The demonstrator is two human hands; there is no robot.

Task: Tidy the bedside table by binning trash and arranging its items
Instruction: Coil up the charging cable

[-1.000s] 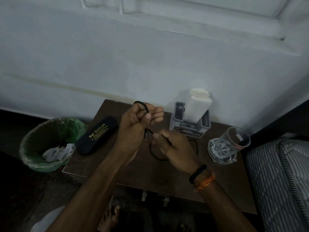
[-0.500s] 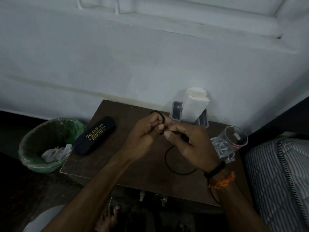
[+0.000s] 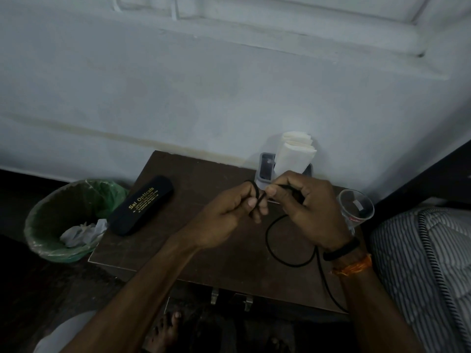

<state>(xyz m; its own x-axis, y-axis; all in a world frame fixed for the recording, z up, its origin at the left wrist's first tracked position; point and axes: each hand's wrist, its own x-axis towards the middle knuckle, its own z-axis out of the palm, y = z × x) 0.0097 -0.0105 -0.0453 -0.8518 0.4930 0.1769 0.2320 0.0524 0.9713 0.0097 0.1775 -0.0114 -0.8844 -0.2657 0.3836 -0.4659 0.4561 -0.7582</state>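
Note:
Over the middle of the dark wooden bedside table (image 3: pixel 158 248), both hands work a thin black cable (image 3: pixel 283 262). My left hand (image 3: pixel 229 212) grips a small coil of it in curled fingers. My right hand (image 3: pixel 309 211) pinches the cable just to the right, fingertips almost touching the left hand's. A loose loop hangs below onto the tabletop and trails off past my right wrist. A black spectacle case (image 3: pixel 142 205) with gold lettering lies at the table's left side.
A grey holder (image 3: pixel 266 169) with white paper napkins (image 3: pixel 295 154) stands at the back by the wall. A clear glass (image 3: pixel 355 207) sits at the right edge, partly behind my right hand. A green-lined bin (image 3: pixel 48 220) holding crumpled paper stands on the floor left. Striped bedding (image 3: pixel 423 263) lies at right.
Both hands have shifted right and come together at the cable. The right hand rose from the tabletop to pinch it, and the loose loop now hangs lower and further right.

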